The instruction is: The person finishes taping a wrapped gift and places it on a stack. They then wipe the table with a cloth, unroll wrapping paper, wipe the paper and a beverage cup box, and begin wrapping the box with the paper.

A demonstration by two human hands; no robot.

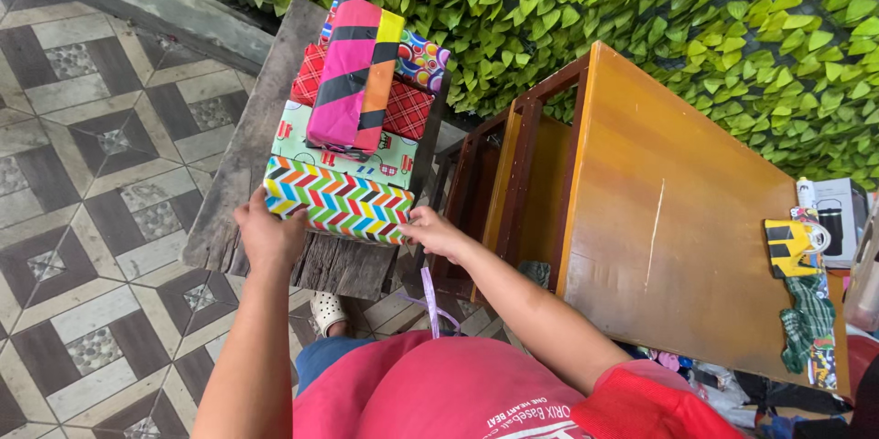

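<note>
A box wrapped in zigzag paper [337, 200] is held at both ends. It sits on the near part of a grey wooden bench [240, 173]. The left hand [265, 233] is pressed on the left end of the box, with the fingers curled around it. The right hand [434, 231] is laid on the right end, with the fingers bent against the paper.

Right behind the box, a pale green box [394, 157] is seen, touching it. A red checked box [407, 109] is placed behind that. A pink striped box [355, 73] is laid on top of them.

A brown wooden table [673, 210] is seen to the right. Green leaves [586, 0] are seen behind it all. A thin purple ribbon [429, 300] is seen hanging near the red shirt [439, 398].
</note>
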